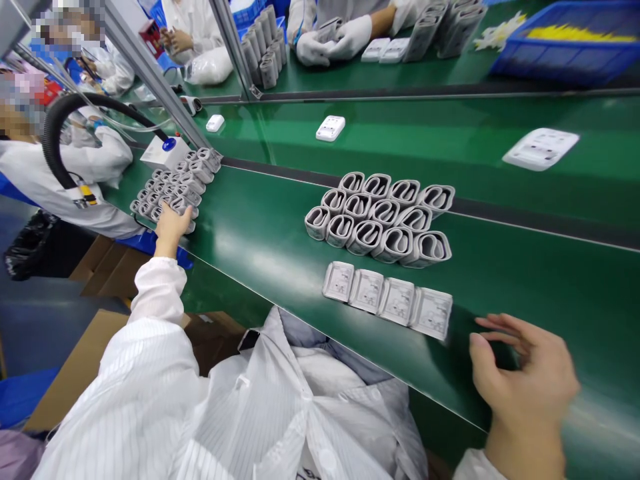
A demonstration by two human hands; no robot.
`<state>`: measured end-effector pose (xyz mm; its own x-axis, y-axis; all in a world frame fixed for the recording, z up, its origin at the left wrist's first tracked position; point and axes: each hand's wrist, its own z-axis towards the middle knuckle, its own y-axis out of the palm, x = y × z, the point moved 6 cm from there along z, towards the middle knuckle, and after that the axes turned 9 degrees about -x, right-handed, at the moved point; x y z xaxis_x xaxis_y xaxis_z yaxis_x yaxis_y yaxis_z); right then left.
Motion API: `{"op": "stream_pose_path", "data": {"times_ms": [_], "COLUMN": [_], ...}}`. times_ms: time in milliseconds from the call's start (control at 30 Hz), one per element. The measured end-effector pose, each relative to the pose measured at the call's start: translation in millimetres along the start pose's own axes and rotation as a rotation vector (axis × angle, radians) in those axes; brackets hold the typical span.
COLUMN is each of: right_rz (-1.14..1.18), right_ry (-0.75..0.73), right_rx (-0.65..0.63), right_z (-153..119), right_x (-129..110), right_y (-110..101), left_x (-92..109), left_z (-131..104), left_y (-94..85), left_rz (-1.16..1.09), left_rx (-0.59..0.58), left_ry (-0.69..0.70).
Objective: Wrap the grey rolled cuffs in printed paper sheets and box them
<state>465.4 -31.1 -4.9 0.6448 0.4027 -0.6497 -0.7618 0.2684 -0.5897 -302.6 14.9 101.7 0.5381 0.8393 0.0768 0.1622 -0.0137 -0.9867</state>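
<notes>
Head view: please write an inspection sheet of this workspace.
Surface: green worktop, glossy.
Job's things: left rolls and central rolls, grey, grouped; four printed grey pieces in a row.
Clutter: cardboard box, black bag at left.
Hands: left hand at left rolls, grip unclear; right hand open, empty, beside the row.
Cables: black corrugated hose arching at left.
Surroundings: co-worker's gloved hands; blue tray with yellow items; three white devices.

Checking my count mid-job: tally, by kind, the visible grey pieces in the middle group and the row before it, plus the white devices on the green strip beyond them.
Rolled grey pieces, coiled ends up: 13
Grey pieces, printed faces up: 4
White devices: 3
Total: 20
</notes>
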Motion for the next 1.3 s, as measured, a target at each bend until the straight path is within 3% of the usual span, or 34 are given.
{"op": "stream_pose_path", "data": {"times_ms": [133, 267, 600, 833, 1067, 1200, 1300], "right_rz": [0.047, 0.072, 0.008, 0.045, 0.059, 0.052, 0.008], "right_ry": [0.097, 0.172, 0.184, 0.274, 0.185, 0.169, 0.107], "right_rx": [-0.017, -0.031, -0.078, -0.074, -0.102, -0.093, -0.108], "right_z": [-6.8, -10.1, -5.0, -7.5, -10.2, -10.8, -6.5], "right_x": [13.2, 18.8, 10.7, 21.9, 20.9, 19.8, 12.6], "right_y": [3.9, 5.1, 3.8, 7.0, 7.9, 8.5, 8.0], "left_x": [14.1, 23.2, 6.7, 6.0, 13.5, 14.0, 21.3], "left_z": [13.9, 16.9, 13.1, 11.7, 22.1, 28.2, 16.5], "left_y": [-7.5, -5.3, 3.9, 0.0, 0.0, -7.4, -11.1], "left_rz": [0.051, 0.040, 0.092, 0.129, 0.161, 0.164, 0.098], "left_rx": [-0.016, 0.038, 0.057, 0.229, 0.173, 0.213, 0.311], "left_ry": [-0.045, 0.037, 0.180, 0.414, 0.463, 0.461, 0.539]}}
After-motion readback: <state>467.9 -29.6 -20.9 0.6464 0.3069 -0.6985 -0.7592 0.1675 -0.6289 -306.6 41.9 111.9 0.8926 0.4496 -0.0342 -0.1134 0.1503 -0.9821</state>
